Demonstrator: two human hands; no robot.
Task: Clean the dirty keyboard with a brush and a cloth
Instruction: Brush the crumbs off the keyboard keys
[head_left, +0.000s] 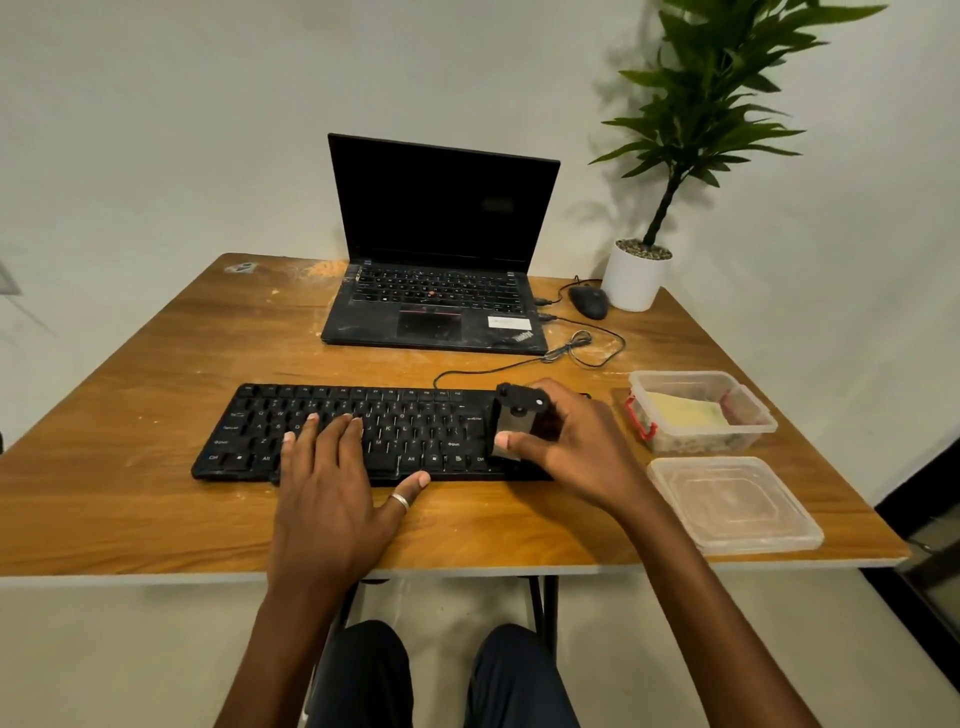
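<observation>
Lying flat: black keyboard (249, 436), white legends; right hand (582, 457) grips brush (515, 415).

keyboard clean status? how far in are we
Early, brushing stage. Done: the lid lies off the open container, and the brush is out. In hand: the right hand grips the brush at the right end of the keyboard while the left hand lies flat on the keys. Left: the yellow cloth sits in the container, so wiping hasn't started. How much has been brushed I can't tell.
</observation>
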